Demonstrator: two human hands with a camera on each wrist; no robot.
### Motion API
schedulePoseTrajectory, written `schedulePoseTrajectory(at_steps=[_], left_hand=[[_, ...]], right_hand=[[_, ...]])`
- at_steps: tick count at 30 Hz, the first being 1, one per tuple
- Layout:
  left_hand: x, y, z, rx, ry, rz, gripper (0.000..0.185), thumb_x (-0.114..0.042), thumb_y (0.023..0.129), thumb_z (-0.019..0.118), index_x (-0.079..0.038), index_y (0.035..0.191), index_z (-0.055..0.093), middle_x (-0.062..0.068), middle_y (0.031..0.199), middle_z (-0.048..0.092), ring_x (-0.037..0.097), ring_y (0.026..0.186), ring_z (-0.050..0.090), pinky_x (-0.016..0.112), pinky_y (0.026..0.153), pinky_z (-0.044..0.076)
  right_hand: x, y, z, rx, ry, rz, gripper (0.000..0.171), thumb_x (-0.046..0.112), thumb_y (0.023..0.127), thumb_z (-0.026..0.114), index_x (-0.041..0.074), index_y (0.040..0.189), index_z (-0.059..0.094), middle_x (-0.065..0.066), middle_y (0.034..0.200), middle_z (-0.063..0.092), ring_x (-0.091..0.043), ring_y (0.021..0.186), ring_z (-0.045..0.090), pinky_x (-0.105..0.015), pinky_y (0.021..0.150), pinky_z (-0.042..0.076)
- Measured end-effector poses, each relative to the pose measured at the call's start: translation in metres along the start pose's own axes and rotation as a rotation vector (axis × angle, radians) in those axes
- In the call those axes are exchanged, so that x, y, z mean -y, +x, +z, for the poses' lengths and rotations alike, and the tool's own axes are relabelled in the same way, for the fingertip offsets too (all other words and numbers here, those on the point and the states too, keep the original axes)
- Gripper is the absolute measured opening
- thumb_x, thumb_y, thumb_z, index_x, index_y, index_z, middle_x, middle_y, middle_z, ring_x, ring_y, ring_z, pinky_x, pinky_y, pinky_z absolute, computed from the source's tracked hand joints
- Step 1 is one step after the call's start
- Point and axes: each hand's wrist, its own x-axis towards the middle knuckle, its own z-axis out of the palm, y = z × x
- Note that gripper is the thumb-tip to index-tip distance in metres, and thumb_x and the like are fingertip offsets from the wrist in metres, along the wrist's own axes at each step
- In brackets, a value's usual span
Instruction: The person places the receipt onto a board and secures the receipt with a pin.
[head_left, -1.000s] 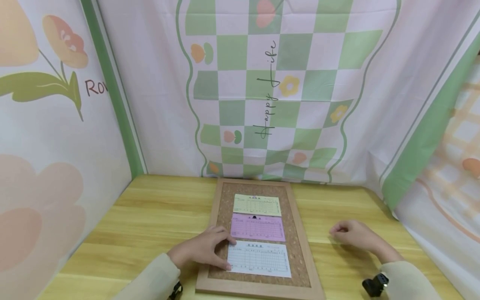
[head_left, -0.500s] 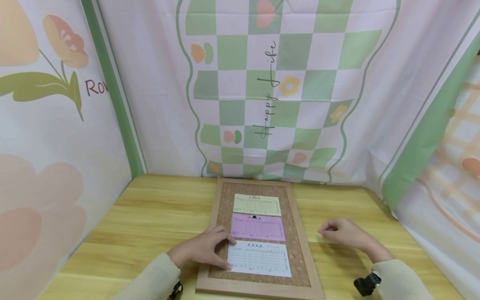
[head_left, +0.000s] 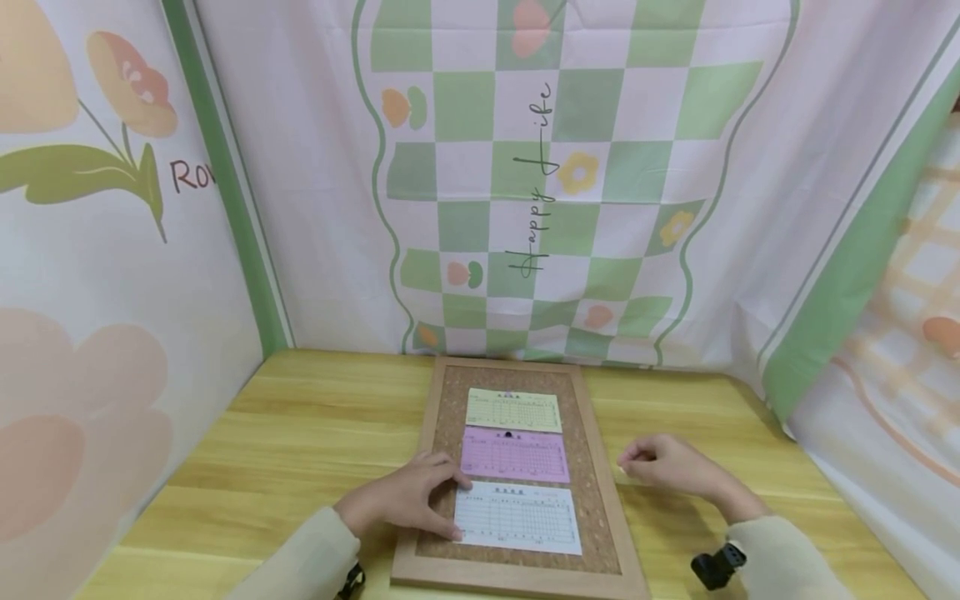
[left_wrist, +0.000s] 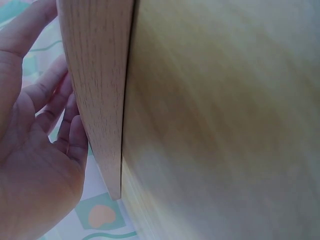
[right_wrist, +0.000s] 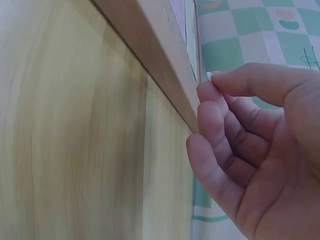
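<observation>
A wood-framed corkboard point(head_left: 600, 521) lies on the table and bears three printed form slips. The lowest, a white slip point(head_left: 517, 521), has the thumb and index fingertips of my left hand point(head_left: 401, 497) resting on its left edge. Above it are a pink slip point(head_left: 515, 460) with a black pin point(head_left: 508, 434) at its top, and a yellow slip point(head_left: 513, 412) with a small purple dot at its top. My right hand point(head_left: 675, 468), just off the board's right side, pinches a tiny white piece point(right_wrist: 209, 76) between thumb and index finger; most of it is hidden.
The wood-grain table point(head_left: 300, 417) extends on both sides of the board. A green-and-white checked curtain point(head_left: 536, 217) hangs behind its far edge, with flowered cloth point(head_left: 120, 275) at the left. The board's raised wooden frame point(right_wrist: 160, 55) stands between my right hand and the slips.
My right hand has moved left across the table, closer to the board's right edge, with its pinch kept. The left hand and the slips have stayed in place.
</observation>
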Motion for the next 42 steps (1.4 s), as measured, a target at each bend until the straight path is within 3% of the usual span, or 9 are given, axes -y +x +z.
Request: schedulePoseTrajectory(at_steps=[18,27,42], left_hand=[[0.001,0.000,0.000,-0.005,-0.015,0.005,0.062,-0.051,0.078,0.083,-0.021,0.128,0.061,-0.009,0.132,0.050,0.013,0.123,0.041,0.037,0.108,0.037],[0.000,0.000,0.000,-0.003,-0.011,0.005,0.063,-0.050,0.078,0.083,-0.020,0.128,0.061,-0.009,0.132,0.050,0.013,0.123,0.041,0.038,0.108,0.038],[0.001,0.000,0.002,-0.001,-0.014,0.007,0.062,-0.051,0.078,0.083,-0.020,0.127,0.061,-0.009,0.131,0.049,0.013,0.123,0.041,0.038,0.108,0.037]], right_hand=[[0.022,0.019,0.016,0.049,0.082,-0.014,0.017,0.016,0.096,0.066,0.000,0.100,0.070,-0.004,0.078,0.062,-0.012,0.066,0.053,-0.024,0.055,0.045],[0.034,0.031,0.028,0.122,0.122,-0.039,0.017,0.015,0.097,0.066,-0.001,0.099,0.071,-0.008,0.084,0.066,-0.015,0.073,0.057,-0.026,0.060,0.049],[0.046,0.045,0.040,0.193,0.213,0.012,0.019,0.016,0.095,0.068,-0.001,0.104,0.072,-0.006,0.086,0.068,-0.017,0.077,0.061,-0.031,0.066,0.056]])
